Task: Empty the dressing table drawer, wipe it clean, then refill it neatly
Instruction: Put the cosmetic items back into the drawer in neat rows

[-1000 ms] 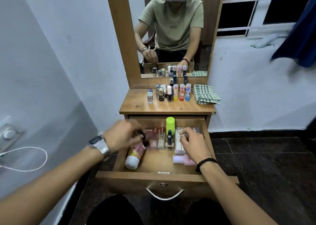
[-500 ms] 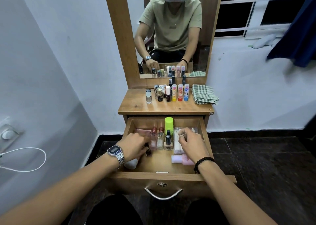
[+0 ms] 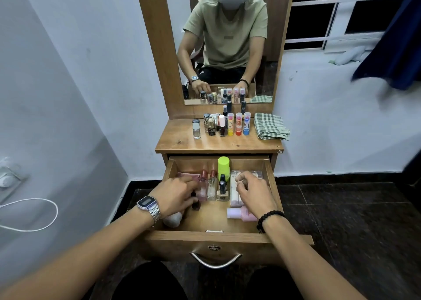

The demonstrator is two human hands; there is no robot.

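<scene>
The wooden drawer (image 3: 205, 237) is pulled out below the dressing table top (image 3: 180, 142). My left hand (image 3: 175, 196) is in its left part, fingers closed round a small dark bottle (image 3: 195, 201), above a lying white-capped bottle (image 3: 173, 219). My right hand (image 3: 252, 193) hovers with curled fingers over a clear case (image 3: 234, 193); whether it holds anything is hidden. Two glass perfume bottles (image 3: 211, 186), a dark nail polish (image 3: 222, 187), a green bottle (image 3: 223, 165) and a lying pink bottle (image 3: 241, 215) are also in the drawer.
On the table top stand several small bottles and lip balm tubes (image 3: 224, 124) and a folded checked cloth (image 3: 271, 126). A mirror (image 3: 227, 49) rises behind. A white cable (image 3: 29, 215) hangs at the left wall. A dark blue cloth (image 3: 391, 37) hangs at right.
My left hand has come down and toward me in the drawer's left part with the small dark bottle, covering the white-capped bottle. My right hand has barely moved.
</scene>
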